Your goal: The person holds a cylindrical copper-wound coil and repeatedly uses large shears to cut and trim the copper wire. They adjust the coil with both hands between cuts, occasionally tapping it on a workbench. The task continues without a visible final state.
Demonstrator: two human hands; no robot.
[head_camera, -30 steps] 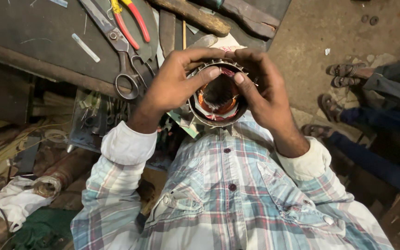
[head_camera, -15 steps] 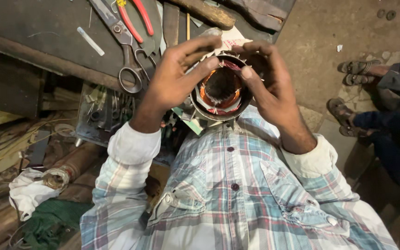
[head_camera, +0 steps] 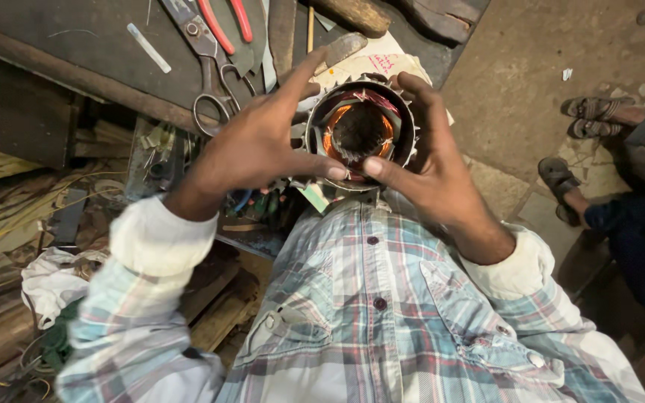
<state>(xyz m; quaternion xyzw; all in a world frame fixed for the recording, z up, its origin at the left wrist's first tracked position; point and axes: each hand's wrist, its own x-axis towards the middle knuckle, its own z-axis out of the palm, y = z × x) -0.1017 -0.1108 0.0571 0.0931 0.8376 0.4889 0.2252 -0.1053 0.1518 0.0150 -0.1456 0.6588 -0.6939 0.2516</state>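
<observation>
My left hand and right hand clasp the round grey metal stator with copper windings, thumbs meeting at its near rim. Steel scissors lie just beside my left hand

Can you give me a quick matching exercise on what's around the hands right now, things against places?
Things:
1. motor stator
2. scissors
3. red-handled pliers
4. white rag

Places:
A. top edge of the dark bench
B. low on the left, among wires
C. between the left hand and right hand
D. on the bench, just left of the left hand

Pairs: 1-C, 2-D, 3-A, 4-B
</observation>
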